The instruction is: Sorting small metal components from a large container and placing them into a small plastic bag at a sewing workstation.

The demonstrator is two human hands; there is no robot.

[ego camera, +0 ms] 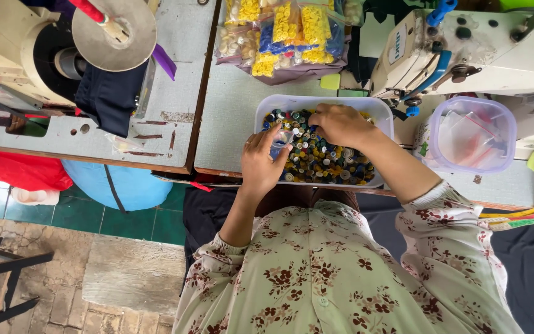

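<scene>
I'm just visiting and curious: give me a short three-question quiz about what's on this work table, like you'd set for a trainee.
1. True or false: the right hand rests inside the white tray of mixed buttons.
2. What does the left hand hold at the tray's near left corner?
A. scissors
B. a small clear bag
C. a thread spool
3. What stands to the right of the tray, beside the sewing machine?

Key:
1. True.
2. B.
3. A clear tub with a purple rim, with clear bags inside.
</scene>
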